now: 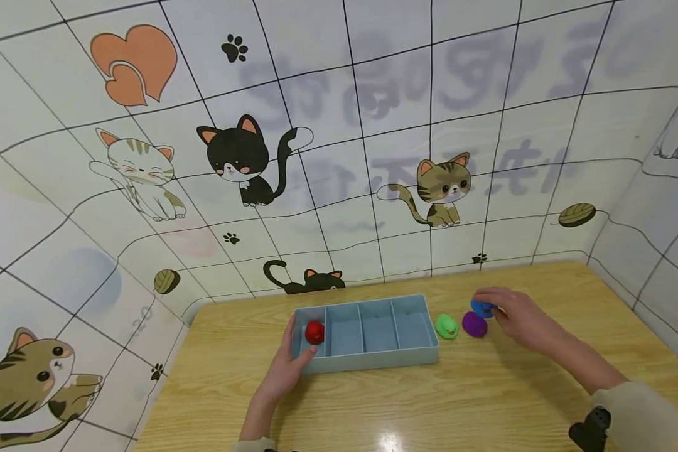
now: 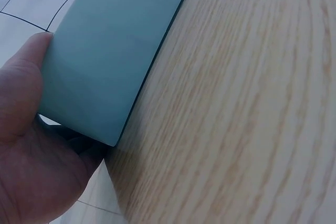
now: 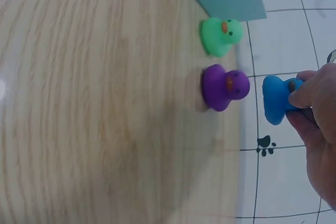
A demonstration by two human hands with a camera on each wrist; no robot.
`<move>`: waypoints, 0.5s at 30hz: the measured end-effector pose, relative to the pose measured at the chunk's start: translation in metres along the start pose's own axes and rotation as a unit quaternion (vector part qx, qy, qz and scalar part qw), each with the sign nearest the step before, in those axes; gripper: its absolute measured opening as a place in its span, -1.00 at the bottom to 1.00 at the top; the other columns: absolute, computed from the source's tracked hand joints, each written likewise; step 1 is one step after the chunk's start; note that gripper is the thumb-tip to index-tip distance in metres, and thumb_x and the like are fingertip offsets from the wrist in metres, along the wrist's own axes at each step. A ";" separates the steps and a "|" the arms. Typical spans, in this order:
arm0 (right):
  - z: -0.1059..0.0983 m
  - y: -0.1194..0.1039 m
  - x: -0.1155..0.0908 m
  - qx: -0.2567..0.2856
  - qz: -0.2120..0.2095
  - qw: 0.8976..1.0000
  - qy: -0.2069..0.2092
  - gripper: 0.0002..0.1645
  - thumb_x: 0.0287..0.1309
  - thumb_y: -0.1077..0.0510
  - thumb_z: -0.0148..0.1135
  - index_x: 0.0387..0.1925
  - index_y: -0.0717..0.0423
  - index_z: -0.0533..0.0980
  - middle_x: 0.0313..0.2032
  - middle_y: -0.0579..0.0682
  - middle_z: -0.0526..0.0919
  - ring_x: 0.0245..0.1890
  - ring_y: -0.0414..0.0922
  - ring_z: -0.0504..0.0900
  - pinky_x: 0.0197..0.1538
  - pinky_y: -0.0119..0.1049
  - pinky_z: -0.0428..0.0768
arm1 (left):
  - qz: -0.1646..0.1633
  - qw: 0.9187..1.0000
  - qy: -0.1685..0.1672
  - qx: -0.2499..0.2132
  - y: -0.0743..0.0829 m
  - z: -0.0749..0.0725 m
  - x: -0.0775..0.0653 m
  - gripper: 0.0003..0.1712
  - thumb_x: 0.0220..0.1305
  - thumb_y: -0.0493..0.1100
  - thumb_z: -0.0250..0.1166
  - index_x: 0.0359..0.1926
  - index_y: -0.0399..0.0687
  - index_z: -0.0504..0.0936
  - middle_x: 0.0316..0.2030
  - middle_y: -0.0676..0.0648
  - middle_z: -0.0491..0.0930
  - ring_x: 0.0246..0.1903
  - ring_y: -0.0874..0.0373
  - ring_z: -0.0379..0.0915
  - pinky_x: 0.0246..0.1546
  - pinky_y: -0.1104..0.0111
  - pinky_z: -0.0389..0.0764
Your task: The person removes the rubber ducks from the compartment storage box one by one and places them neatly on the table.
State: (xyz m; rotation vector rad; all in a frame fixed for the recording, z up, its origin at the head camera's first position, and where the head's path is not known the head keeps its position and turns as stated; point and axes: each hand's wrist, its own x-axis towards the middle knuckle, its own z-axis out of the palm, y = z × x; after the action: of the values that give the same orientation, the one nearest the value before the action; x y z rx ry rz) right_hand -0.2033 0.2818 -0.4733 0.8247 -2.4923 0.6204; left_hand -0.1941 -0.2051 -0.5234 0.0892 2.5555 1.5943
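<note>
A blue rubber duck (image 3: 274,99) is pinched between the thumb and fingers of my right hand (image 1: 521,319), raised above the table. Close by, a purple rubber duck (image 3: 219,87) and a green rubber duck (image 3: 216,36) stand on the wood. My left hand (image 1: 285,364) grips the left end of a blue-grey divided box (image 1: 373,360), its thumb over the front rim. In the box's leftmost compartment lies a red rubber duck (image 1: 314,332); the other compartments hold nothing. The left wrist view shows the box's side wall (image 2: 115,51) against that hand.
The wooden table (image 1: 407,402) has its back edge against a wall (image 1: 339,238) covered in cat drawings and grid lines. Side walls rise at left and right. The green duck stands just right of the box, with the purple one beyond it.
</note>
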 end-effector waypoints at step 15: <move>0.011 0.029 -0.024 -0.011 0.036 0.999 -0.004 -0.55 -0.24 0.67 0.39 -0.22 0.33 0.69 -0.19 0.21 0.74 -0.18 0.25 0.72 -0.17 0.13 0.68 | -0.002 1.000 -0.001 0.002 -0.002 -0.001 0.000 0.03 0.43 0.05 0.31 0.67 0.17 -0.16 0.60 -0.31 -0.16 0.54 -0.38 -0.28 0.41 -0.35 -0.08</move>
State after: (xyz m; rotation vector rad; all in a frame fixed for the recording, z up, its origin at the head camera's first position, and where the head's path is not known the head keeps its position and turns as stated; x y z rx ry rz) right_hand -0.2071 0.3072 -0.5027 0.7342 -2.5397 0.6150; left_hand -0.1947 -0.2064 -0.5245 0.0856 2.5556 1.5872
